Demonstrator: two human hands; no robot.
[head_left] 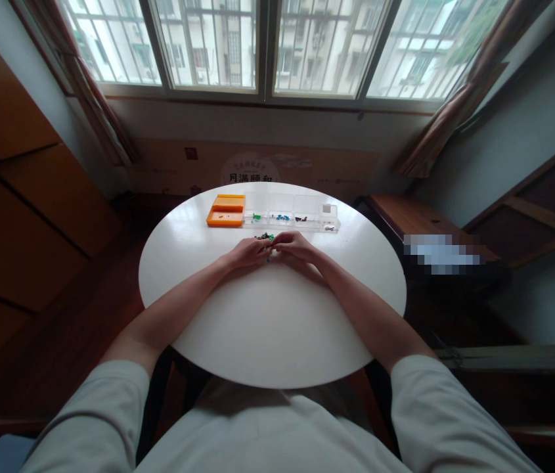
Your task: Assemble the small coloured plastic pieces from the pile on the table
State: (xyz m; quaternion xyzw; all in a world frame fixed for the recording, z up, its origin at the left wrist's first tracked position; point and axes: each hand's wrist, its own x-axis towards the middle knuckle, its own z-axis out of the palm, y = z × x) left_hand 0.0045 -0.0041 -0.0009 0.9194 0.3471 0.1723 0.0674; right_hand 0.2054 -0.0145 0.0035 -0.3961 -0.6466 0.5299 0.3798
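Note:
A pile of small green and dark pieces (264,236) lies on the white oval table (277,328). My left hand (249,252) rests low over the near left side of the pile, its fingers closed. From the right, my right hand (295,246) meets it with thumb and fingertips pinched together. The fingertips of both hands touch or nearly touch, and what they hold is too small to make out. A tiny blue piece (268,260) shows just below the fingers.
Behind the pile stand an open orange box (226,223) with a few small pieces and a row of clear lidded boxes (287,224). These hold green pieces (256,217), blue pieces (283,217), dark pieces (301,219) and whitish pieces (329,227). A wooden bench (405,217) stands at the right.

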